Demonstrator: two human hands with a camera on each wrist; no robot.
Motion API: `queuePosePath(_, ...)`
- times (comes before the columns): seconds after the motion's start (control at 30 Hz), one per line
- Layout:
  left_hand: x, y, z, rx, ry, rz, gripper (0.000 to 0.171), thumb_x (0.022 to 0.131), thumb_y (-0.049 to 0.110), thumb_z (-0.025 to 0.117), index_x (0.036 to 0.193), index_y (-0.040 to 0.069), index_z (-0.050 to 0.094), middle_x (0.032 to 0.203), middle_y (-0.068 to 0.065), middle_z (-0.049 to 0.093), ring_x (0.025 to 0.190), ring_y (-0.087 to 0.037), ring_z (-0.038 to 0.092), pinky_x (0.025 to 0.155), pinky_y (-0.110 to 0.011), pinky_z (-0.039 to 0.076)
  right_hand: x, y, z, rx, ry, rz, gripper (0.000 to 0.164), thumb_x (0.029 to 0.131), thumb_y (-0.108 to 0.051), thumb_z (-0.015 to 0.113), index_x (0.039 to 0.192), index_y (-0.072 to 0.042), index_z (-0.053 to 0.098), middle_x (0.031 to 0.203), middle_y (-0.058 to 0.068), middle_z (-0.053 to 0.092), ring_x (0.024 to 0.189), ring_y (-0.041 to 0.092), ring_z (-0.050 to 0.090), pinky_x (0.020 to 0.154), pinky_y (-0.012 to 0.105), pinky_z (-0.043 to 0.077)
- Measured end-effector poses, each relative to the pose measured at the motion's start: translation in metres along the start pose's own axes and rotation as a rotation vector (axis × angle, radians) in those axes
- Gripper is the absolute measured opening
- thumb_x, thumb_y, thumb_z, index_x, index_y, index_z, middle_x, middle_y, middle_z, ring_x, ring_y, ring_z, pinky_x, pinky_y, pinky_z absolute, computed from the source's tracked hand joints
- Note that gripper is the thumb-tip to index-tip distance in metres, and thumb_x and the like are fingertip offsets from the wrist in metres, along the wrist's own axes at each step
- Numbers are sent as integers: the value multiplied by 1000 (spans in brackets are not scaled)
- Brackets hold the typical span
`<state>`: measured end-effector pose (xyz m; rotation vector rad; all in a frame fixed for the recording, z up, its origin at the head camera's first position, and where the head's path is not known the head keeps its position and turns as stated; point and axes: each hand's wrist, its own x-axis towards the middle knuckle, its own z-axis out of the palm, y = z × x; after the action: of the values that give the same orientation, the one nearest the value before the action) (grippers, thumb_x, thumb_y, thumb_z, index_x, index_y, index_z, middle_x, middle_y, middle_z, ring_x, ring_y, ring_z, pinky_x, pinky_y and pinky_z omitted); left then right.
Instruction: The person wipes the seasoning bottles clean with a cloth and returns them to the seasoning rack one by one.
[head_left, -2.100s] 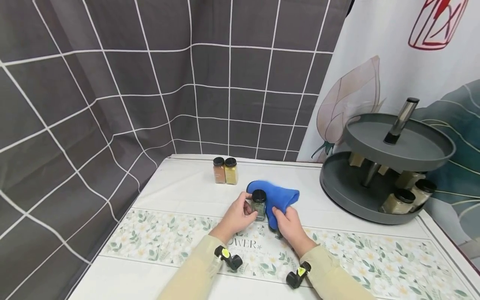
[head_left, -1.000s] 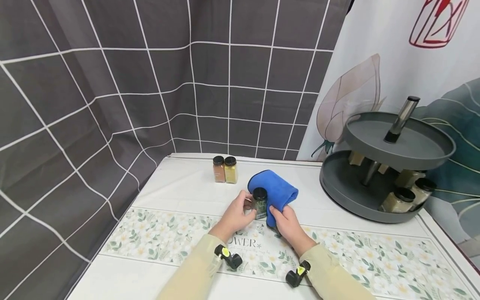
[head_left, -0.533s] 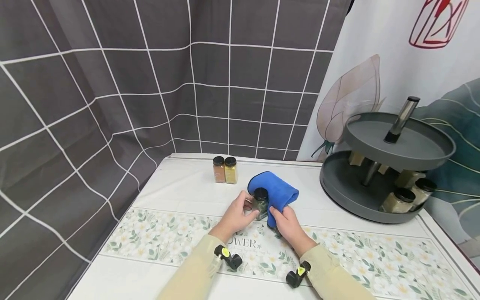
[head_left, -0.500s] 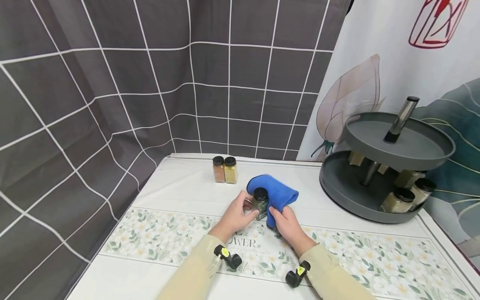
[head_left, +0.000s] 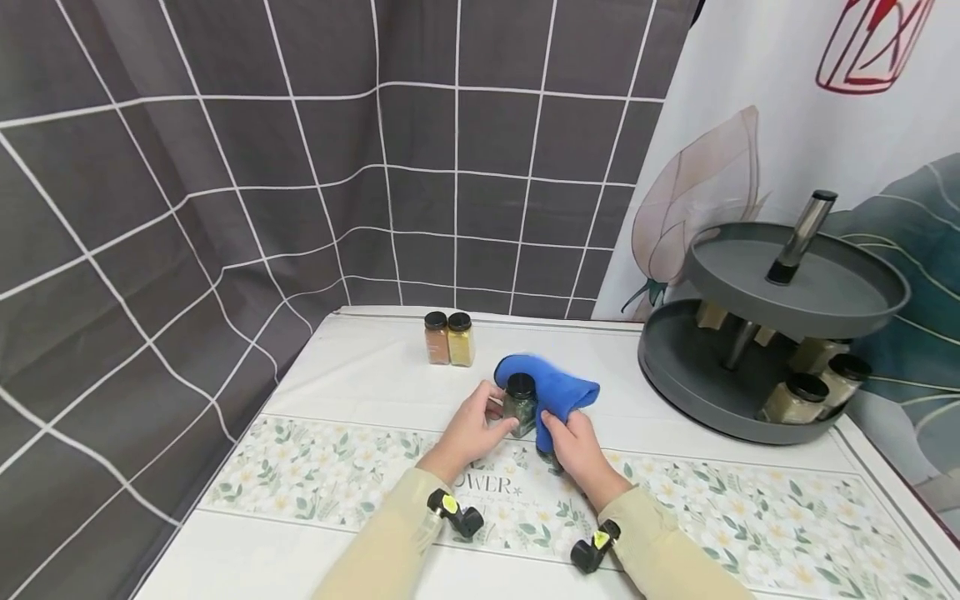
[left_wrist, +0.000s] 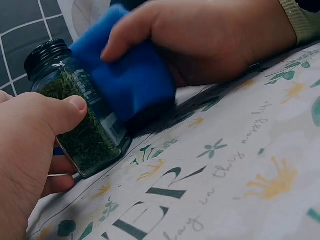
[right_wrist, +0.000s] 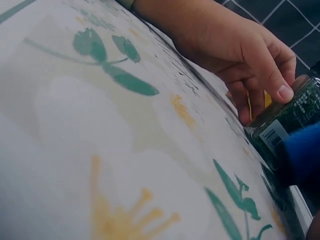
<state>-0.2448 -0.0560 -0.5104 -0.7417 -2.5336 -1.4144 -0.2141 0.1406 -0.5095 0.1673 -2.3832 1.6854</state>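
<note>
A small glass jar of dried green herbs with a black lid is held by my left hand, thumb on the near side and fingers around the back. In the left wrist view the herb jar leans slightly, its base close to the tablecloth; whether it touches cannot be told. My right hand grips a folded blue cloth, which lies against the jar's right side and behind it. The right wrist view shows the jar's barcode label beside the blue cloth.
Two spice jars, one orange-brown and one yellow, stand side by side toward the table's back edge. At right is a two-tier grey turntable rack with several jars on its lower tier. A dark grid curtain hangs behind.
The blue cloth rises along the jar, then drops lower again, moving with my right hand's grip. The jar has shifted and turned slightly to the right. My left hand stays nearly in place.
</note>
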Motion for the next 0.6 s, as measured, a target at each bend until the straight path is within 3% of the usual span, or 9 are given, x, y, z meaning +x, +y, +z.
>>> queuePosePath(0.43, 0, 0, -2, 9, 19, -13, 32, 93, 15, 73, 114, 8, 50, 110, -12, 64, 93, -21, 69, 82, -33, 56, 2, 0, 2, -3, -43, 5, 41, 102, -13, 53, 135, 12, 52, 135, 28, 58, 129, 41, 54, 112, 55, 37)
queuePosePath(0.6, 0, 1, -2, 36, 6, -41, 50, 93, 18, 74, 134, 6, 49, 123, -13, 62, 89, -17, 65, 78, -29, 54, 1, 2, 2, -14, -53, 7, 40, 102, -13, 52, 133, 12, 53, 131, 27, 60, 125, 39, 57, 110, 55, 39)
